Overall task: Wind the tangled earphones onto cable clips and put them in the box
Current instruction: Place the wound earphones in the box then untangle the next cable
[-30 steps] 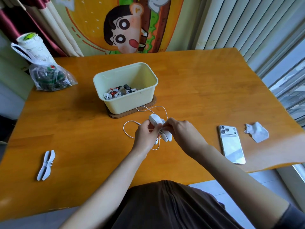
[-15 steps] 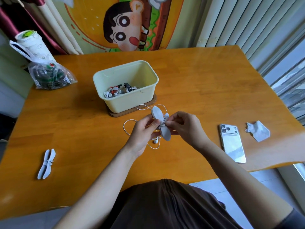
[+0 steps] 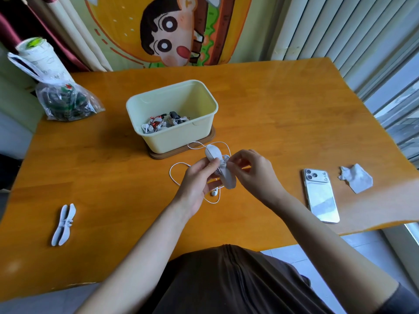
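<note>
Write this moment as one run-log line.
step: winding earphones onto clip | left hand: holds clip | right hand: pinches earphones | box: other earphones inside | spare clip: on table

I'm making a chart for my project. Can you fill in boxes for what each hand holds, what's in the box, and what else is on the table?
Left hand: holds the white cable clip
Right hand: pinches the earphone cable at the clip's middle
Rest of cable: loose loops, one earbud showing
Box: earphones already inside
Also on table: spare cable clip, phone, crumpled tissue, plastic bag
</note>
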Demonstrator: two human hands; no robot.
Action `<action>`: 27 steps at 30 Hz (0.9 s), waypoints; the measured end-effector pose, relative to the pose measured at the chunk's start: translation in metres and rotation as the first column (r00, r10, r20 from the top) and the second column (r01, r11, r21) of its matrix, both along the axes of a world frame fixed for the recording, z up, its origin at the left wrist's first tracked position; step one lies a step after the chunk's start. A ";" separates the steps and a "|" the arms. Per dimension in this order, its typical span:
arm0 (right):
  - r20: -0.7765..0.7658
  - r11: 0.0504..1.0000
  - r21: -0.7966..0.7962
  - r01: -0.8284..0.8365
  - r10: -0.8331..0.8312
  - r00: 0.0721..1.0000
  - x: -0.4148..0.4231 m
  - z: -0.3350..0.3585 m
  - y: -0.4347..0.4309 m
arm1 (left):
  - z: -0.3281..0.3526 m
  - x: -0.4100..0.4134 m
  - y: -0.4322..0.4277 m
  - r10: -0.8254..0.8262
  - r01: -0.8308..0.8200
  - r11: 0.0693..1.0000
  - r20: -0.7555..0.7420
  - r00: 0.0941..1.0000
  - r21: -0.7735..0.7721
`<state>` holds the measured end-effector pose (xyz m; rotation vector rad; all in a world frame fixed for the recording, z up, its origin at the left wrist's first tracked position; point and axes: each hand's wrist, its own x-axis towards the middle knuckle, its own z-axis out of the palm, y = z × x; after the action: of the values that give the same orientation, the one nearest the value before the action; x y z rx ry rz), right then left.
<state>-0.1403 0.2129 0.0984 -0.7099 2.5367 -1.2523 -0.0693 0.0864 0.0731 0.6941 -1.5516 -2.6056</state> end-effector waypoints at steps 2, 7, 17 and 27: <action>0.038 0.999 -0.031 0.011 -0.010 0.999 0.000 -0.002 -0.002 | -0.001 -0.001 -0.002 -0.019 0.019 0.999 0.004 1.000 -0.032; -0.109 0.999 0.036 -0.019 0.023 0.994 -0.006 -0.008 -0.005 | -0.006 -0.001 -0.007 0.034 -0.034 0.999 0.059 0.998 -0.011; -0.051 0.996 0.020 -0.085 0.086 0.995 -0.019 -0.008 -0.026 | -0.009 -0.008 -0.028 0.011 -0.011 0.999 0.013 1.000 0.030; 0.045 0.965 0.055 -0.256 0.254 0.966 -0.043 -0.011 -0.041 | -0.013 -0.017 -0.054 -0.081 0.073 0.991 0.065 0.995 0.113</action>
<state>-0.1829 0.1718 0.0871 -0.9544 2.3504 -1.0880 -0.0866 0.0326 0.0596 0.7547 -1.4903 -2.7701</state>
